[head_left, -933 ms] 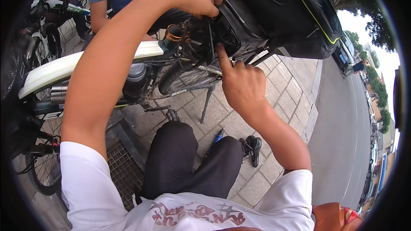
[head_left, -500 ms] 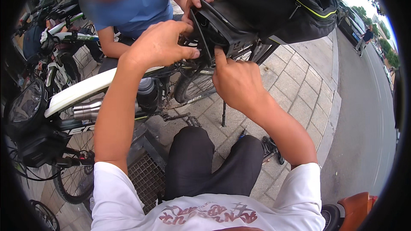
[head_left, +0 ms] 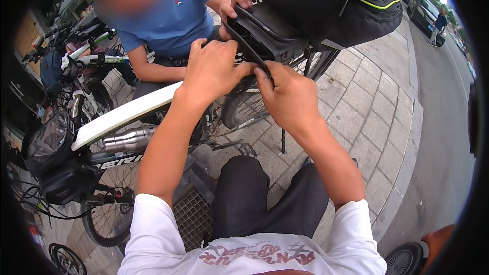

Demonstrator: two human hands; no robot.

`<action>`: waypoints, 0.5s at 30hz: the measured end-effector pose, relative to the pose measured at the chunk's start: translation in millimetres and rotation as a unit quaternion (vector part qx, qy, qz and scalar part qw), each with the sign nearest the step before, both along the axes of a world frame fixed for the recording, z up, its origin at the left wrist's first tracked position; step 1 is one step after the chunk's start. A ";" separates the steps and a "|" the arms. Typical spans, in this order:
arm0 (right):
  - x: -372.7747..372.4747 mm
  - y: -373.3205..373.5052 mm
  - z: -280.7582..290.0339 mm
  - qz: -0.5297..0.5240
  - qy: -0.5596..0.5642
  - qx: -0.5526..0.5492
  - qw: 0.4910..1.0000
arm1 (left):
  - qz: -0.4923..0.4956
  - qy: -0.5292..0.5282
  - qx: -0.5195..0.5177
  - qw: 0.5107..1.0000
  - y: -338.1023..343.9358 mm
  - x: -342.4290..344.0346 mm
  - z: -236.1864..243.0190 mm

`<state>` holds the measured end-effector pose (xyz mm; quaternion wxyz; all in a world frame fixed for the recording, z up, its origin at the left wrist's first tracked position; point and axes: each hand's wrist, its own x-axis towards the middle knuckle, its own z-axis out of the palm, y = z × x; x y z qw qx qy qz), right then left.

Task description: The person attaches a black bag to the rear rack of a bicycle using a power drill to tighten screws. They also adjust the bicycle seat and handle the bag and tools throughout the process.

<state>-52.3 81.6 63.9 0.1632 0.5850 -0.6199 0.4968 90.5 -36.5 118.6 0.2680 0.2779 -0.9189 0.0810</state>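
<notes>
A black box-shaped housing (head_left: pixel 284 47) sits on the bicycle's rear rack, its near side covered in part by a thin black panel (head_left: pixel 248 50). My left hand (head_left: pixel 211 71) is at the panel's lower left edge, fingers curled behind it and thumb reaching toward the right hand. At the panel's lower corner, my right hand (head_left: pixel 291 94) pinches the edge between thumb and fingers. Another person's hand (head_left: pixel 226 10) holds the housing's far upper end. The inside of the housing is mostly hidden by the panel and hands.
A large black bag (head_left: pixel 326 5) with a yellow-green zip trim rests on the rack behind the housing. The white bicycle frame (head_left: pixel 130 109) with a steel bottle (head_left: pixel 127 140) runs to the left. A metal grate (head_left: pixel 192 216) lies beside my knees. Parked bicycles stand at left; a road lies at right.
My right hand's index finger has left the housing's inside and now grips the panel corner. My left hand has closed onto the panel. The panel has tilted closer to the housing.
</notes>
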 end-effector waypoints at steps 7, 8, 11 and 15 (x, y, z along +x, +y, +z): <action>-10.8 1.9 10.8 0.000 -0.217 0.016 0.976 | 0.023 0.039 0.008 0.999 3.6 -8.6 -3.8; -11.2 -1.4 8.9 -0.001 -0.198 0.003 0.980 | 0.029 0.053 -0.001 0.998 6.3 -9.2 -5.3; -10.4 -2.4 5.2 0.010 -0.195 -0.007 0.981 | 0.019 0.061 0.017 0.998 13.8 -14.1 -9.3; -11.5 -5.8 5.6 0.008 -0.133 -0.022 0.991 | 0.000 0.064 -0.008 0.998 17.7 -17.9 -13.6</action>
